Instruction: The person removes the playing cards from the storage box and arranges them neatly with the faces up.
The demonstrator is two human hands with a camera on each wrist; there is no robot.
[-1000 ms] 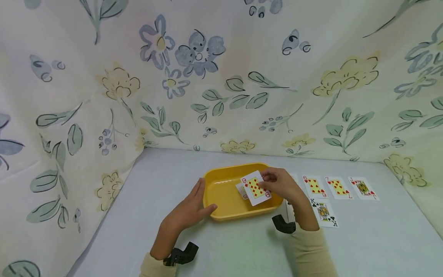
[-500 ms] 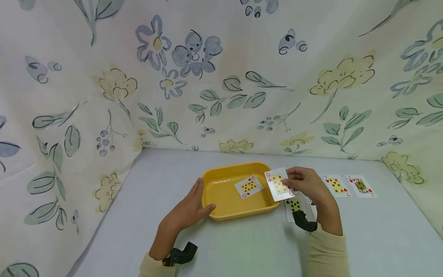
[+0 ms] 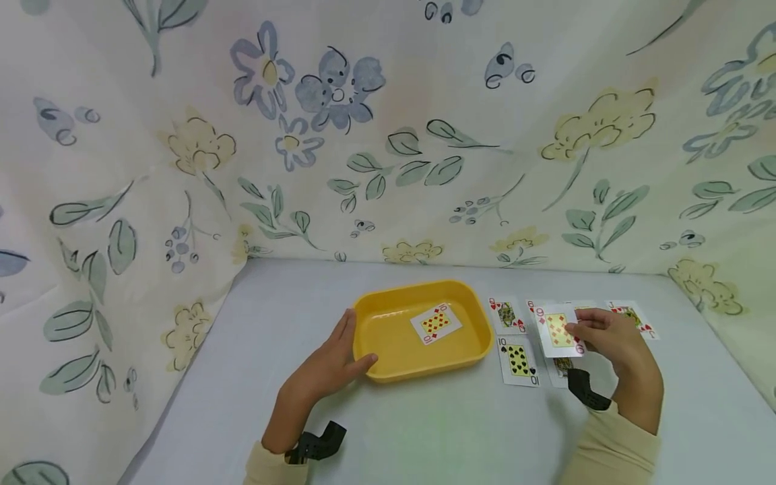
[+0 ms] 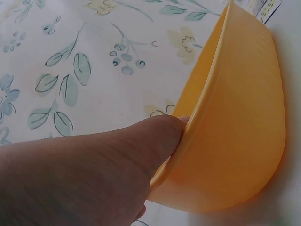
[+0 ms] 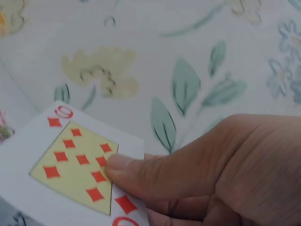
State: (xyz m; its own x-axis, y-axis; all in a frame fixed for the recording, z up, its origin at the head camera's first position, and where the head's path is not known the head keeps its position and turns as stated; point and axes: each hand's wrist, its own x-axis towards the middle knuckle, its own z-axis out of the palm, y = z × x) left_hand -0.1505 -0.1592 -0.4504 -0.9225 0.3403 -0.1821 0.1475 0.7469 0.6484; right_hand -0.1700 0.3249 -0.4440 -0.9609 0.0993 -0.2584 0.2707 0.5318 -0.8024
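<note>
My left hand [image 3: 330, 367] holds the left end of a yellow plastic tray [image 3: 418, 369], its thumb over the rim and its fingers along the outside. In the left wrist view, the thumb [image 4: 164, 134] crosses the tray's rim. A ten of diamonds [image 3: 436, 324] lies face up in the tray. My right hand [image 3: 618, 340] pinches a nine of diamonds [image 3: 553, 330] between thumb and fingers, above the laid-out cards to the right. In the right wrist view, the thumb presses on this card's face [image 5: 70, 155].
Beside the tray lie a queen of hearts [image 3: 506, 315] and a ten of spades [image 3: 519, 362]. A partly covered face card [image 3: 562, 369] and a jack of hearts [image 3: 633, 315] also lie there. Floral cloth [image 3: 418, 188] hangs behind the white table [image 3: 424, 431].
My right hand has carried the nine of diamonds rightward, from over the tray to over the card rows. The ten of diamonds and ten of spades are uncovered. My left hand stays at the tray.
</note>
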